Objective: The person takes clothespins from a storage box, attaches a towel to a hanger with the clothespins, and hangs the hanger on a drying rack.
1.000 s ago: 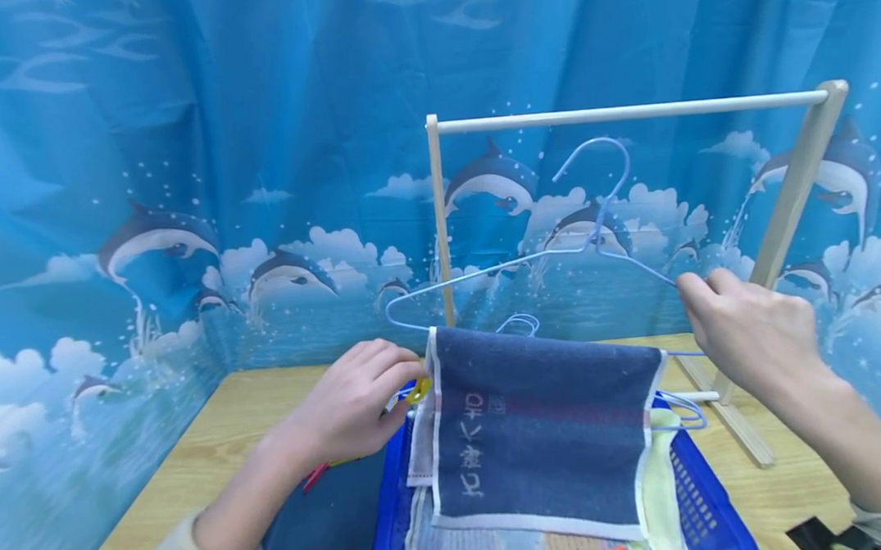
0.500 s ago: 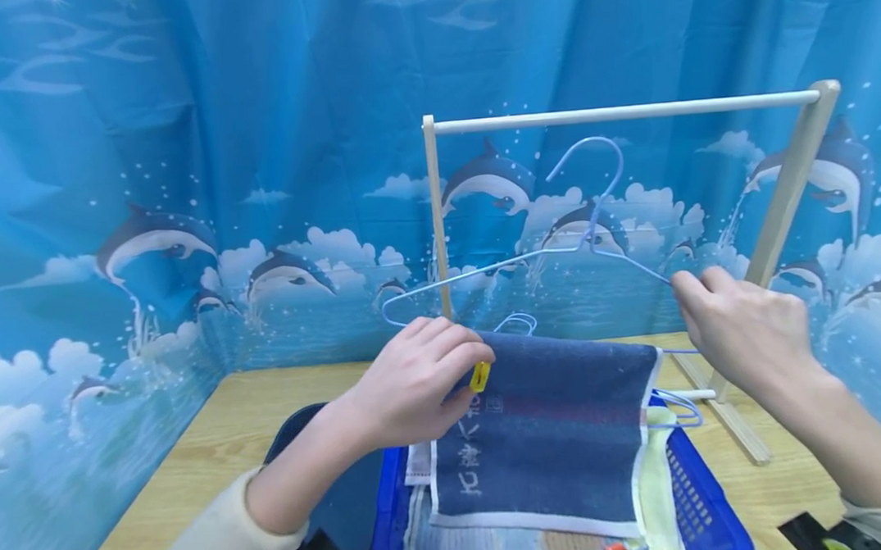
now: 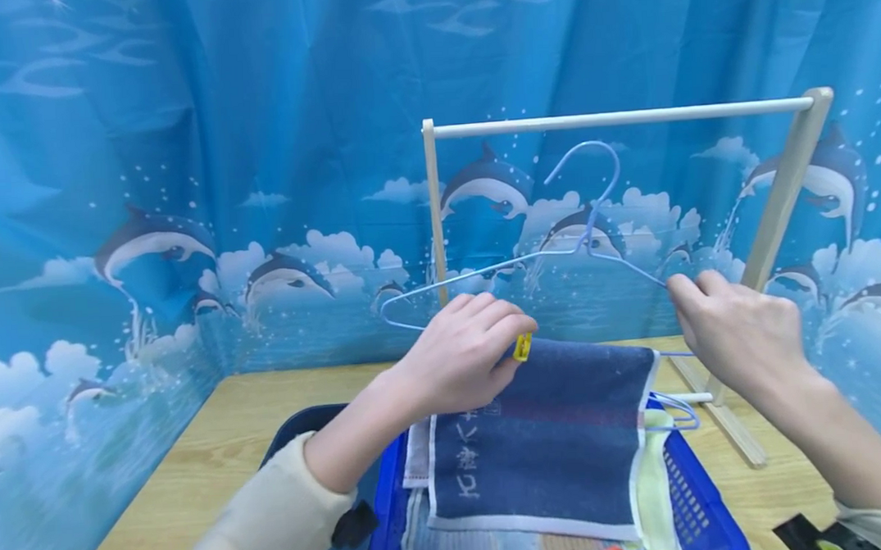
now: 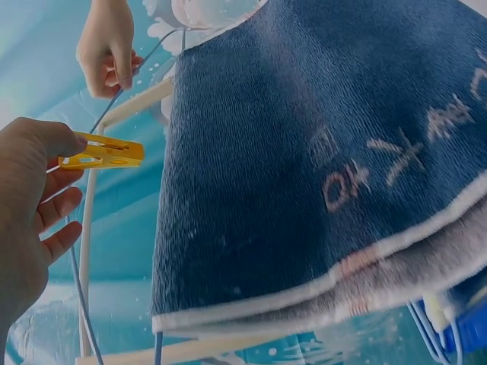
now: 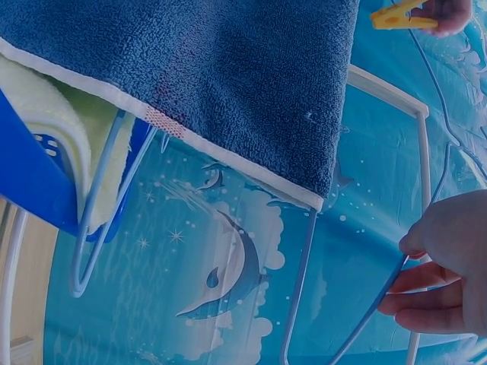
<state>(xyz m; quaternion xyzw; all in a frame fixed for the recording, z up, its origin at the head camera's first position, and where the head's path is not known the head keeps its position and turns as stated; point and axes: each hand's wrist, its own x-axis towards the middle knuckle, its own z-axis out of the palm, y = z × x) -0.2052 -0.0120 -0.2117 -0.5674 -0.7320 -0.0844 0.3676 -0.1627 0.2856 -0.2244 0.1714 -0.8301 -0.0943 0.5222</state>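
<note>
A pale blue wire hanger (image 3: 484,270) is held up by my right hand (image 3: 741,327), which grips its right sloping arm. Over the hanger's bottom bar hangs a dark blue towel (image 3: 540,459) with white edging and pale characters. My left hand (image 3: 473,351) pinches a yellow clothespin (image 3: 522,347) between thumb and fingers, in front of the towel's top fold in the head view. In the left wrist view the clothespin (image 4: 106,152) is apart from the towel, beside its folded edge. The right wrist view shows my right fingers (image 5: 430,296) around the hanger wire.
Below the towel stands a blue plastic basket (image 3: 704,493) with folded towels, one pale green (image 3: 658,495), and more hangers (image 3: 675,412). A wooden rack with a white rail (image 3: 626,119) stands behind. A dark blue container (image 3: 299,429) sits left of the basket on the wooden table (image 3: 197,450).
My left hand has moved right and up with the yellow clothespin, from the towel's left edge to in front of its top fold. My right hand keeps holding the hanger nearly still.
</note>
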